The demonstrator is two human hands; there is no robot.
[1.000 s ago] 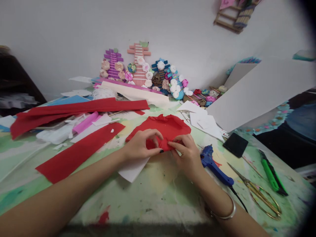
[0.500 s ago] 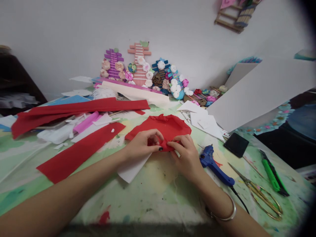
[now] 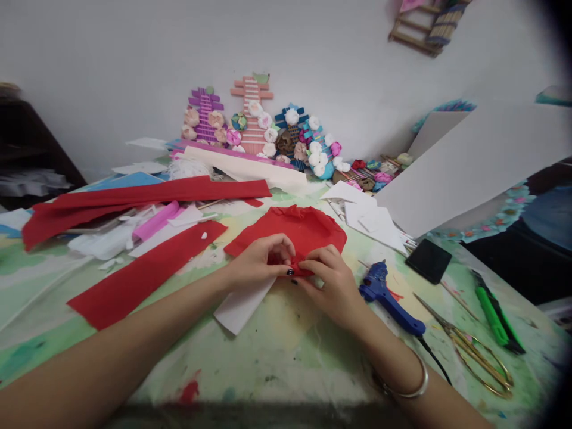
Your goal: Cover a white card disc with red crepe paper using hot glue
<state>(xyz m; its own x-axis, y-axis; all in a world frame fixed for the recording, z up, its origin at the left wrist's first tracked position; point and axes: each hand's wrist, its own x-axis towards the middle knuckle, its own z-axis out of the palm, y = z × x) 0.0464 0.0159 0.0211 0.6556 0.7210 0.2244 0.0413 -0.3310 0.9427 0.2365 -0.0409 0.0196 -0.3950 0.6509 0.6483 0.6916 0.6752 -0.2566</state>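
Note:
A piece of red crepe paper (image 3: 299,229) with a ruffled rim lies in the middle of the table. My left hand (image 3: 263,256) pinches its near edge between thumb and fingers. Close beside it, my right hand (image 3: 328,277) grips the same edge, its fingertips almost touching the left ones. The gathered paper between them is partly hidden by the fingers. Under the left hand a strip of white paper (image 3: 243,307) sticks out toward me. A blue glue gun (image 3: 388,298) lies just right of my right hand.
Gold-handled scissors (image 3: 469,348), a green utility knife (image 3: 496,313) and a black phone-like slab (image 3: 429,262) lie to the right. Red paper strips (image 3: 147,277) cover the left side. Decorated stick crafts (image 3: 252,119) lean against the wall. A large white board (image 3: 469,173) stands at right.
My right hand has shifted slightly left, closer to my left hand, and its thumb now shows at the paper's near edge. The red paper has barely moved.

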